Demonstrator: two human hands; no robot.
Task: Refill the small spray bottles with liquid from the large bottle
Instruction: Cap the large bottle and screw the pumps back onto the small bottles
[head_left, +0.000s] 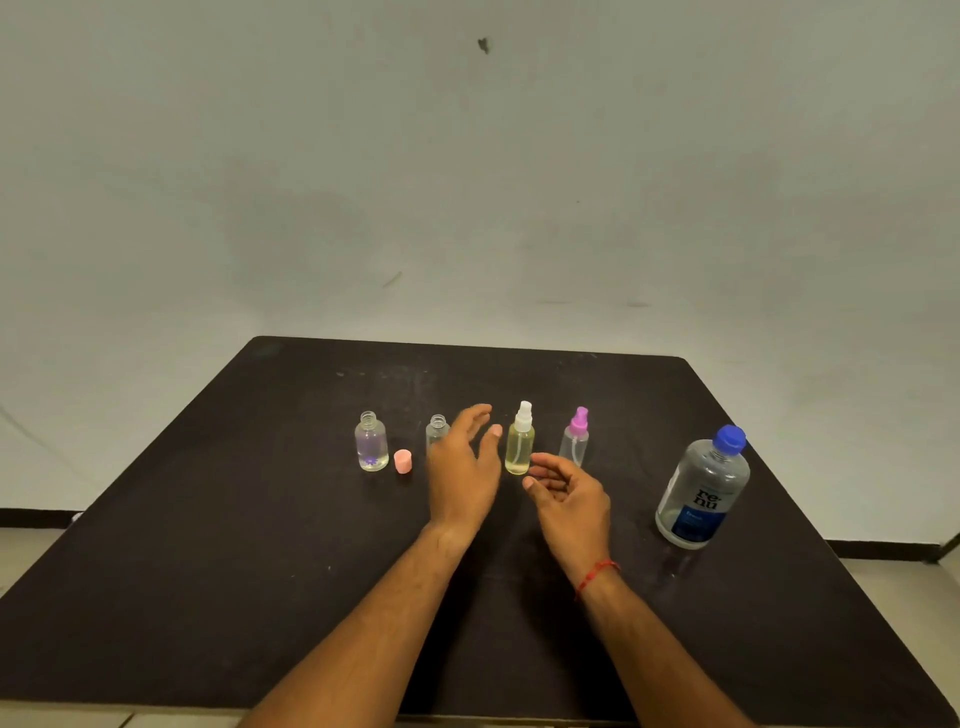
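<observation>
Flanking yellow spray bottle (519, 451): left hand (462, 480), right hand (571, 498), fingers (474, 417) loosely spread.

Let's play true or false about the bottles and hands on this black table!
1. The large clear plastic bottle with a blue cap stands closed on the black table. True.
2. The small spray bottle of yellowish liquid has a pink sprayer. False: its sprayer is white; the small clear spray bottle next to it has the pink one.
3. The left hand holds the small pink cap. False: the cap stands on the table, and the hand holds nothing.
4. The leftmost small clear bottle has no top on. True.
</observation>
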